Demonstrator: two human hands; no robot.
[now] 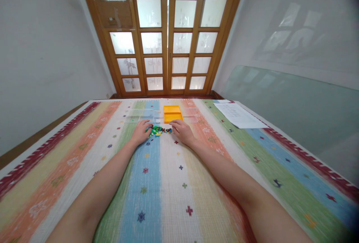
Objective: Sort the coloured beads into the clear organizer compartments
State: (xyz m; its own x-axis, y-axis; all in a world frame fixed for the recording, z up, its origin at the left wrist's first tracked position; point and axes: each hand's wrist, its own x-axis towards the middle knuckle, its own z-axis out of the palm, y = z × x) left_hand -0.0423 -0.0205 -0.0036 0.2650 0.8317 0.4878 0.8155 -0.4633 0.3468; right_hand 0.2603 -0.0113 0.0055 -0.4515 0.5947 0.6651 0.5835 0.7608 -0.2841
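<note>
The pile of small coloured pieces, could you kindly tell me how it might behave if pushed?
The pile would probably scatter, since it looks like many separate bits. Each is likely light, being tiny beside the left hand. Tipping seems unlikely, as the pile lies low on the tablecloth.

On the cloth [172, 183] covering the table, a pile of small pieces [156, 131] lies between the person's left hand [141, 132] and right hand [182, 131]. Just behind it, seen from the person's seat, sits the box [173, 117], with one tray [138, 114] to its left and another tray [192, 111] to its right. Sheets of paper [239, 115] lie farther right. Doors [166, 54] stand beyond the table's far end.
</note>
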